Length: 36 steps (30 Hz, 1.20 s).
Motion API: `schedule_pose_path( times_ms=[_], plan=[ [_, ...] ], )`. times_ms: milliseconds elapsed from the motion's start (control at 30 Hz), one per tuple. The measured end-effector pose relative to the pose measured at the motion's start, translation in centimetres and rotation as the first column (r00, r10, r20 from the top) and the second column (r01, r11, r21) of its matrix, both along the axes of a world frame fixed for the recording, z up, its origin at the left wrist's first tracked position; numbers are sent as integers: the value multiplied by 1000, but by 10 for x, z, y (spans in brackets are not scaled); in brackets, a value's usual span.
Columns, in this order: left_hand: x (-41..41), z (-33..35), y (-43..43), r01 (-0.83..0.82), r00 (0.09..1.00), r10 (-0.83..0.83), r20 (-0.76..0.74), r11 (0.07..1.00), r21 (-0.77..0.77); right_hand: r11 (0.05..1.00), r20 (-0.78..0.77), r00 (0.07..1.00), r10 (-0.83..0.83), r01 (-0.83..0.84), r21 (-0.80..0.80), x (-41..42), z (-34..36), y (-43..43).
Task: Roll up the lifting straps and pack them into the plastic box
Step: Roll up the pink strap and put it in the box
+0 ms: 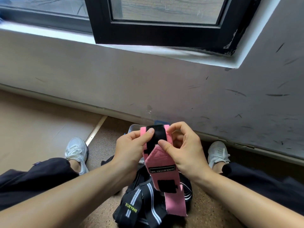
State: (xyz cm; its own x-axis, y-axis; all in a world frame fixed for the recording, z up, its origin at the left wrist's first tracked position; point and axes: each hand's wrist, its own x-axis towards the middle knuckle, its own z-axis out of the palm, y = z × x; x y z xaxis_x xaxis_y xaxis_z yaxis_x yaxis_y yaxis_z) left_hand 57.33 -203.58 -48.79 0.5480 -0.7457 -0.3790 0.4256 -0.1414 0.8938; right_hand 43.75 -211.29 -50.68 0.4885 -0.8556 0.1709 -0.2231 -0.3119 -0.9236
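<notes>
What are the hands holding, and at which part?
The left hand and right hand pinch the pink strap at its upper end, by the black patch.

Floor (105, 145): speckled brown, cork-like, meeting the wall along its far edge.
Pale sheet (41, 125): flat beige covering over the floor's left part, bordered on its right by a light wooden strip (96, 130).
Black straps (148, 203): loose heap with grey-white stripes at the near middle, one labelled "XUEYING".
Plastic box (134, 128): clear, near the far edge by the wall, mostly hidden.
Left shoe (77, 150): white, at the sheet's edge.
Right shoe (218, 153): white, close to the wall.
</notes>
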Motion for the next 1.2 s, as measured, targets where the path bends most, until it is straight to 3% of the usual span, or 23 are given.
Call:
schedule_pose_path(
  times_ms=[100, 300, 500, 667, 767, 867, 933, 1033, 1133, 1200],
  plan=[
    [0, 1, 1, -1, 1000, 1, -27, 1000, -12, 1000, -16, 1000, -21, 21, 6, 1, -2, 0],
    [-3, 1, 6, 106, 994, -106, -1, 993, -47, 991, 99, 987, -130, 125, 49, 7, 3, -3],
    [-1, -1, 4, 122, 992, -122, 10, 993, 1, 993, 149, 986, -69, 54, 103, 11, 0, -4],
    [4, -1, -1, 137, 990, -137, 12, 990, 16, 992, 105, 994, -30, 17, 124, 9, 4, -9],
    [17, -1, 2, 162, 964, -173, 203, 984, 71, 981, 110, 990, 86, -103, 163, 3, 21, -25],
    [37, -5, 7, 118, 875, -139, 464, 990, 75, 901, 84, 942, 323, -334, 276, -13, 39, -46],
    [48, -5, 5, 145, 848, -150, 508, 988, 50, 850, 3, 886, 464, -446, 280, -22, 46, -54],
    [51, -2, -4, 386, 790, -344, 508, 922, 24, 804, -78, 819, 568, -532, 265, -24, 49, -54],
    [40, -4, -11, 673, 623, -586, 518, 739, 27, 768, -137, 766, 627, -580, 272, -23, 52, -52],
    [35, -9, -14, 771, 539, -705, 461, 633, 66, 745, -157, 738, 656, -600, 291, -25, 52, -54]
  ],
)
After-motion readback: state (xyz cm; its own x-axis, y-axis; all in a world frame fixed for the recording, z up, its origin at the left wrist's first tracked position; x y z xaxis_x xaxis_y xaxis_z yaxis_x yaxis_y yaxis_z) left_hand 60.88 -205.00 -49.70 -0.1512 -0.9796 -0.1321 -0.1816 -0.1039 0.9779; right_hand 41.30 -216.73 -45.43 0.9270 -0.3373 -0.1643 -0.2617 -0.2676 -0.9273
